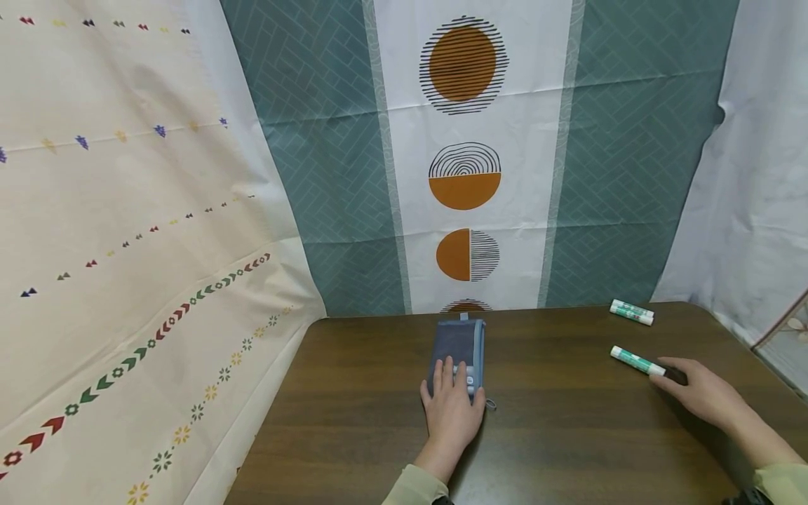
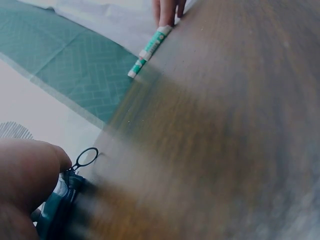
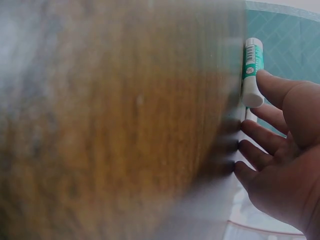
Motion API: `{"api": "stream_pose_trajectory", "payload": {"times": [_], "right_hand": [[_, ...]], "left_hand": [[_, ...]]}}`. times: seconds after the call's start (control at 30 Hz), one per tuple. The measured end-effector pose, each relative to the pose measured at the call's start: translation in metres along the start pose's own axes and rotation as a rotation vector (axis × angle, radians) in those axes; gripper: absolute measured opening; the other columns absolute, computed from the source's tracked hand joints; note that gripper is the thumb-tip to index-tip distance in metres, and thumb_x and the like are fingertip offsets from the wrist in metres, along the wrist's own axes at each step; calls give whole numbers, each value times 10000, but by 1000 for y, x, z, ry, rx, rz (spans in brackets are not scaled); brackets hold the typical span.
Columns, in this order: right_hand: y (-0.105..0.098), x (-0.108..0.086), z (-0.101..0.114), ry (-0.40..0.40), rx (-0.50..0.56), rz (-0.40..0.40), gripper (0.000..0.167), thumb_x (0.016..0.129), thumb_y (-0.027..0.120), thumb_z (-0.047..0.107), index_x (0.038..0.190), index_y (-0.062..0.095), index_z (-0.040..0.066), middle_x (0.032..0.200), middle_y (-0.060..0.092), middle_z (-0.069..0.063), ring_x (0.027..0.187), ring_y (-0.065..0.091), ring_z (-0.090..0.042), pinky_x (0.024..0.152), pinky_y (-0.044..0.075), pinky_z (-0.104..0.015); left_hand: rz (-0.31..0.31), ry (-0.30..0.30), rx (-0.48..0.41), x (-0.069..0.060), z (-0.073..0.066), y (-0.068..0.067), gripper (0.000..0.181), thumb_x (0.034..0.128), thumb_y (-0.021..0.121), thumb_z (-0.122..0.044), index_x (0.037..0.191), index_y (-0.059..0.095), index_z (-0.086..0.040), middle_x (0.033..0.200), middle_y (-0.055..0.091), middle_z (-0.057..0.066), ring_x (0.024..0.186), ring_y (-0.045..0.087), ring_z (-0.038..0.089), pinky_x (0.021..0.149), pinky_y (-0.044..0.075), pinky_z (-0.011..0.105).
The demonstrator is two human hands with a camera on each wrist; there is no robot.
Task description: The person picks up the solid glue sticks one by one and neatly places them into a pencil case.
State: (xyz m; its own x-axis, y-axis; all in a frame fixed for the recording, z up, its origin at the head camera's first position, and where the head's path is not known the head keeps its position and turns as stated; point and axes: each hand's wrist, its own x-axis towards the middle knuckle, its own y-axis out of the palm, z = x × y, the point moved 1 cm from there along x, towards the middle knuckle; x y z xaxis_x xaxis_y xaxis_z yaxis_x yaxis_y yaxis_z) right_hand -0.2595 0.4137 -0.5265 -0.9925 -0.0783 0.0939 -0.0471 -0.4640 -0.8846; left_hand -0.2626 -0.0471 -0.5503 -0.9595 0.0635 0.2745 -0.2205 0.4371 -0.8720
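In the head view my left hand (image 1: 453, 407) rests with fingers spread on a blue-grey zip pouch (image 1: 456, 340) with a dark front panel. A small pull loop (image 2: 87, 157) sticks out from the pouch beside the thumb in the left wrist view. My right hand (image 1: 707, 393) is at the near end of a green-and-white glue stick (image 1: 636, 360) lying on the table. Seen from the right wrist, the thumb is against this glue stick (image 3: 252, 65) and the other fingers are loosely extended. Behind it lies a second similar glue stick (image 1: 632, 312).
The brown wooden table (image 1: 543, 435) ends at a teal-and-white patterned cloth (image 1: 631, 161) at the back. A cream patterned cloth (image 1: 145, 231) hangs along the left side, and a white cloth (image 1: 751, 182) on the right.
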Motion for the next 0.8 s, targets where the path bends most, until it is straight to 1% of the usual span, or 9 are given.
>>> {"api": "stream_pose_trajectory", "payload": {"times": [0.27, 0.6, 0.7, 0.8], "right_hand": [[0, 1, -2, -5, -1, -27, 551, 1113, 683, 325, 1345, 638, -173, 1365, 568, -488, 1247, 519, -713, 904, 478, -767], [2, 1, -2, -54, 21, -93, 280, 1094, 703, 215, 1164, 761, -50, 1243, 678, -384, 1196, 602, -637, 890, 498, -725], [3, 1, -1, -57, 21, -105, 240, 1086, 711, 196, 1133, 770, -31, 1226, 690, -369, 1185, 613, -628, 888, 500, -722], [3, 1, -1, -54, 17, -104, 246, 1074, 730, 196, 1127, 764, -42, 1225, 683, -386, 1175, 611, -644, 881, 499, -728]], "left_hand": [[-4, 7, -1, 1, -1, -1, 639, 1060, 712, -444, 1588, 602, -102, 1721, 441, 164, 1633, 317, 379, 1214, 262, 766], [-6, 7, 11, 0, 0, 0, 640, 1061, 708, -449, 1593, 599, -110, 1724, 440, 156, 1635, 317, 367, 1215, 266, 760], [-9, 7, 11, 0, 0, 0, 639, 1058, 713, -446, 1589, 602, -107, 1722, 442, 157, 1633, 322, 367, 1213, 267, 763], [-11, 6, 6, 0, 0, -1, 638, 1058, 713, -443, 1589, 602, -106, 1722, 442, 158, 1633, 321, 368, 1214, 263, 765]]}}
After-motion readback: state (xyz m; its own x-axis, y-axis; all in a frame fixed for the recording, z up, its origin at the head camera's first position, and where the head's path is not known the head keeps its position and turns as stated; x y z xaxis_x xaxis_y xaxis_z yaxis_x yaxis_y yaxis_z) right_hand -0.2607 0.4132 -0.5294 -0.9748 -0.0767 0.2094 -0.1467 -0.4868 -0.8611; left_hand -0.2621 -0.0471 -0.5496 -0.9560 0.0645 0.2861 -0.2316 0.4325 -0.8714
